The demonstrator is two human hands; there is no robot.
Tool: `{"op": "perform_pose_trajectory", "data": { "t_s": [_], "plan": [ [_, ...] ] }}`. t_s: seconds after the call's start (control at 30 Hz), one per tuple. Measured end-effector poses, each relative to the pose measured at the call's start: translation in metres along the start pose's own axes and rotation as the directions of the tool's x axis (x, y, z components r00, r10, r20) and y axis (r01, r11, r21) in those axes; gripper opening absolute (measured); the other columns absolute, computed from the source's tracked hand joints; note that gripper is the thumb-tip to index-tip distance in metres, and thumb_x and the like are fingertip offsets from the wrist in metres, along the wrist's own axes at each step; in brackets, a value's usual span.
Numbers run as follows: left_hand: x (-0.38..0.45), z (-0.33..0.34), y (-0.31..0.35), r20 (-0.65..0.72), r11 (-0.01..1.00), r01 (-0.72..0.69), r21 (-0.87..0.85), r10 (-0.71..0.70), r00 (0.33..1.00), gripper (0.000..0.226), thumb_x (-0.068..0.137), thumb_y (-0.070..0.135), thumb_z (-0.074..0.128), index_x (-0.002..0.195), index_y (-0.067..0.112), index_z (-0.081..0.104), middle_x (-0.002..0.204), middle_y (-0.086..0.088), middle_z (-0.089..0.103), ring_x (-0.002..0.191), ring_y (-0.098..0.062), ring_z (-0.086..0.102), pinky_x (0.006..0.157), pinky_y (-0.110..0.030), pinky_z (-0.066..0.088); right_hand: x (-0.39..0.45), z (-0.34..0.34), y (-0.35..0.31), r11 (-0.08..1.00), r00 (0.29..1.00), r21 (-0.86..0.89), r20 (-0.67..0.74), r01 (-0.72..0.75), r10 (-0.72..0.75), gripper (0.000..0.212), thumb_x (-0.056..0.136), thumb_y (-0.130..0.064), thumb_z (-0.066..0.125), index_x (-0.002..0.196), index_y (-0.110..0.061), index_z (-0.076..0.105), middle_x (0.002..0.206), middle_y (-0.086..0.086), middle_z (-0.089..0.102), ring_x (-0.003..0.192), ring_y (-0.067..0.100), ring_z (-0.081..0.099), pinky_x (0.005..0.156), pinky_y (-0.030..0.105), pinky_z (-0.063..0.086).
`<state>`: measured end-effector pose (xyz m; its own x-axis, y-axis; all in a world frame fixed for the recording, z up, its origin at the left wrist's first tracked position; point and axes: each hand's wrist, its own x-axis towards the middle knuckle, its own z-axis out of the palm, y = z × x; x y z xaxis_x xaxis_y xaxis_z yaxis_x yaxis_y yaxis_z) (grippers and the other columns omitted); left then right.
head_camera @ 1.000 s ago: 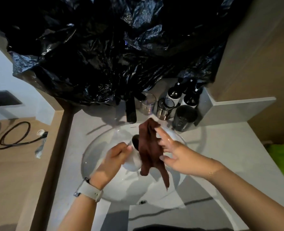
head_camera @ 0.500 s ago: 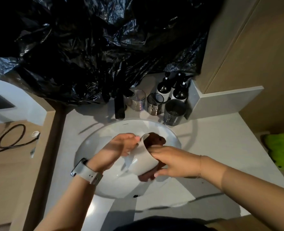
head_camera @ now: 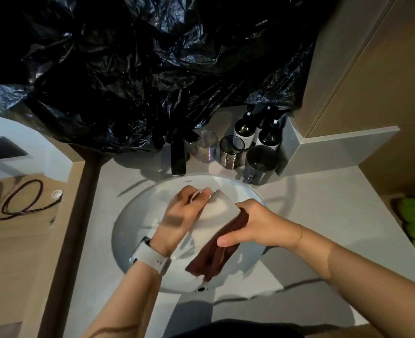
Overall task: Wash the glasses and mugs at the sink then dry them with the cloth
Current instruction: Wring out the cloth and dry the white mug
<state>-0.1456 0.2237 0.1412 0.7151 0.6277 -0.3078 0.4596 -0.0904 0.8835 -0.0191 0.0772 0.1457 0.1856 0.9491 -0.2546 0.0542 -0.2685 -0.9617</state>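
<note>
Meanwhile, over the white sink (head_camera: 138, 215), a person dries a pale mug (head_camera: 213, 213) with a brown cloth (head_camera: 216, 254). The left hand (head_camera: 184, 213) has its fingers curled round the mug at what appears to be the handle side, tipping the mug on its side above the basin, probably so that drips fall into the sink and not onto the counter (head_camera: 323, 215). The right hand (head_camera: 248, 223) closes its fingers and thumb on the cloth and presses it against the mug's lower wall; the loose end of the cloth hangs down toward the basin's near rim. Whether any cloth reaches inside the mug cannot be told from this angle.

Behind the basin, three glasses stand upright on the counter just right of the dark tap (head_camera: 178, 154): a clear glass (head_camera: 205, 146), a smoked glass (head_camera: 231, 152) and a larger grey glass (head_camera: 260, 164) at the basin's edge, seemingly parked within easy reach. Dark bottles (head_camera: 244, 128) stand in the corner behind them. Crumpled black plastic sheeting (head_camera: 140, 69) covers the wall above, hiding whatever is there. The drying step looks under way for this mug; whether the glasses have been washed cannot be judged.
</note>
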Motion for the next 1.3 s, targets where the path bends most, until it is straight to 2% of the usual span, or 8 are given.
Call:
{"op": "perform_pose_trajectory", "data": {
  "t_s": [0.23,0.37,0.5,0.7,0.83,1.07,1.17,1.3],
  "plan": [
    [-0.028,0.002,-0.009,0.358,0.855,0.31,-0.416,-0.16,0.92,0.065,0.089,0.071,0.05,0.13,0.023,0.063,0.123,-0.013,0.069,0.115,-0.029,0.065,0.107,-0.053,0.044,-0.002,0.014,0.008,0.993,0.986,0.098,-0.164,0.06,-0.043,0.034,0.074,0.002,0.08,0.1,-0.018,0.07,0.094,-0.008,0.076,0.092,0.011,0.071,0.081,0.027,0.056],
    [-0.028,0.012,0.004,0.335,0.824,0.321,-0.467,-0.171,0.927,0.06,0.091,0.065,0.049,0.125,0.019,0.064,0.114,-0.017,0.071,0.106,-0.032,0.069,0.099,-0.054,0.051,-0.006,0.022,0.013,0.985,0.982,-0.161,-0.169,0.06,-0.087,0.035,0.071,-0.018,0.084,0.102,-0.028,0.07,0.098,-0.013,0.074,0.099,0.007,0.068,0.092,0.03,0.054],
    [-0.027,0.032,0.006,0.149,0.771,0.242,-0.589,-0.191,0.97,0.048,0.089,0.056,0.061,0.122,0.021,0.059,0.103,-0.007,0.075,0.089,-0.02,0.075,0.068,-0.033,0.06,-0.012,0.026,0.018,0.998,0.965,0.044,-0.261,0.047,-0.034,0.035,0.072,-0.005,0.084,0.105,-0.011,0.071,0.1,0.006,0.075,0.098,0.018,0.071,0.089,0.036,0.055],
    [-0.046,0.028,0.008,-0.068,0.979,-0.116,-0.166,0.106,0.992,0.045,0.088,0.071,0.042,0.114,0.035,0.044,0.096,0.003,0.071,0.077,-0.007,0.071,0.06,-0.019,0.054,-0.015,0.02,-0.007,0.87,0.977,0.493,-0.182,-0.004,0.108,0.023,0.069,-0.007,0.083,0.091,-0.007,0.075,0.09,0.016,0.073,0.085,0.028,0.07,0.076,0.036,0.058],
    [-0.048,0.022,0.002,-0.04,0.979,-0.192,-0.07,0.19,0.981,0.055,0.084,0.074,0.031,0.117,0.032,0.045,0.098,0.007,0.07,0.087,-0.004,0.069,0.067,-0.012,0.05,-0.016,0.02,-0.02,0.874,0.972,0.48,-0.16,-0.075,0.171,0.019,0.076,-0.004,0.077,0.094,0.001,0.073,0.091,0.018,0.071,0.083,0.029,0.068,0.07,0.034,0.054],
    [-0.043,0.025,-0.003,0.258,0.825,0.264,-0.5,-0.149,0.955,0.065,0.104,0.054,0.024,0.12,0.007,0.066,0.089,-0.014,0.076,0.075,-0.021,0.074,0.062,-0.025,0.057,-0.026,0.047,0.002,0.997,0.947,0.077,-0.322,0.015,0.011,0.027,0.075,-0.001,0.081,0.099,-0.011,0.075,0.091,-0.002,0.077,0.091,0.009,0.071,0.083,0.025,0.055],
    [-0.034,0.022,-0.008,0.361,0.727,0.418,-0.544,-0.246,0.899,0.063,0.1,0.056,0.031,0.115,0.011,0.073,0.109,-0.025,0.071,0.105,-0.043,0.066,0.093,-0.052,0.05,-0.029,0.052,0.017,0.975,0.956,-0.224,-0.285,0.007,-0.072,0.021,0.075,-0.014,0.082,0.096,-0.012,0.076,0.089,-0.002,0.076,0.088,0.005,0.071,0.083,0.029,0.056],
    [-0.041,0.04,-0.008,0.128,0.818,0.262,-0.511,-0.229,0.965,0.058,0.099,0.06,0.034,0.117,0.014,0.065,0.102,-0.018,0.074,0.084,-0.022,0.072,0.077,-0.04,0.059,-0.03,0.046,0.011,0.985,0.944,0.174,-0.327,0.023,0.036,0.025,0.075,-0.003,0.081,0.097,-0.015,0.075,0.095,0.006,0.076,0.094,0.017,0.072,0.084,0.029,0.056]
  ]
}}
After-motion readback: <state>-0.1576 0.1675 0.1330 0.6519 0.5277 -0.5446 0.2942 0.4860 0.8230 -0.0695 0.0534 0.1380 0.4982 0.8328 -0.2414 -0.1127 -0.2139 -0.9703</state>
